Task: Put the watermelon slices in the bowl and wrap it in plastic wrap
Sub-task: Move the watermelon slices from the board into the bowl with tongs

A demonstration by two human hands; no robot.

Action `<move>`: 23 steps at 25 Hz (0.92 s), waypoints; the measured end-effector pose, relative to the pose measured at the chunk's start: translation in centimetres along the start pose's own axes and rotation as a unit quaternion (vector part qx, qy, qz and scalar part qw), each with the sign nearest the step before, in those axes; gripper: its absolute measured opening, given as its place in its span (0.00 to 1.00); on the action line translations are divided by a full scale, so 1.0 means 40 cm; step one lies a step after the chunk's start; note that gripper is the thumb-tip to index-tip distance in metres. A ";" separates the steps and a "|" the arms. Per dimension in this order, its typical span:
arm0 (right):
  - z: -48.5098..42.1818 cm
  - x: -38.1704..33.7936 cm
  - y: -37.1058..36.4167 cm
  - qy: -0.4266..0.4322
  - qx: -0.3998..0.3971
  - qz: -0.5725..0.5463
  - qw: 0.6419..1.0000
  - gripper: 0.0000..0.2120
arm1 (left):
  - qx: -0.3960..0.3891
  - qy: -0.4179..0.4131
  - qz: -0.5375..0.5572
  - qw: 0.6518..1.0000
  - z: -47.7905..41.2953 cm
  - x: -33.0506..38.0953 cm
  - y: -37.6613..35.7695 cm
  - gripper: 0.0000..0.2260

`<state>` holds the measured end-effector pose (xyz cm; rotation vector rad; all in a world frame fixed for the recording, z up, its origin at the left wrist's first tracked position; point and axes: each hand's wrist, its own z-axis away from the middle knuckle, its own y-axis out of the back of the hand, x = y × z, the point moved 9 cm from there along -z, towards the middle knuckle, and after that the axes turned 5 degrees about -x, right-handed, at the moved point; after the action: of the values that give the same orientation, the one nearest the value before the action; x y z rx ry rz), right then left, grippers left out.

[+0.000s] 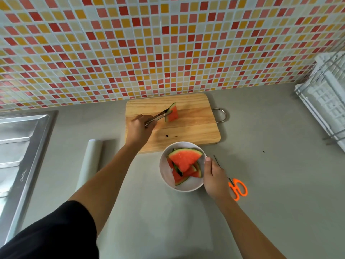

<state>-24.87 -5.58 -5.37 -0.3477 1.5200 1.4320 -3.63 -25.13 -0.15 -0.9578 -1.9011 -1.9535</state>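
Watermelon slices [183,160] lie stacked in the white bowl [188,186], which stands on the grey countertop [261,184] just in front of the wooden cutting board [196,128]. One further slice [172,114] is at the board, propped on edge with its rind toward the metal tongs [157,117]. The left hand [140,129] is clenched round the tong handles, and the tong tips pinch the slice at its rind; whether the slice has cleared the board cannot be told. The right hand [214,178] grips the bowl at its right side, thumb on the rim. Step in hand, as judged: transfer of the final slice — wrapping is not yet begun. The next move calls for carrying the slice back over the bowl rim, then easing the tongs apart so that it settles on the stack without sliding off, since the pile already stands close to rim height. After that the roll of plastic wrap [89,161], lying on the countertop left of the bowl and near the sink [22,146], will be needed — possibly with the orange scissors [239,189] just beside the right hand.
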 end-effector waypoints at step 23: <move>0.000 -0.008 0.004 0.026 0.020 0.012 0.999 0.19 | -0.135 -0.046 -0.214 0.966 -0.019 0.098 -0.004 0.12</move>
<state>-24.82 -5.67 -5.03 -0.3448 1.5980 1.4187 -6.89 -24.80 2.13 -0.7587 -2.0638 -2.5069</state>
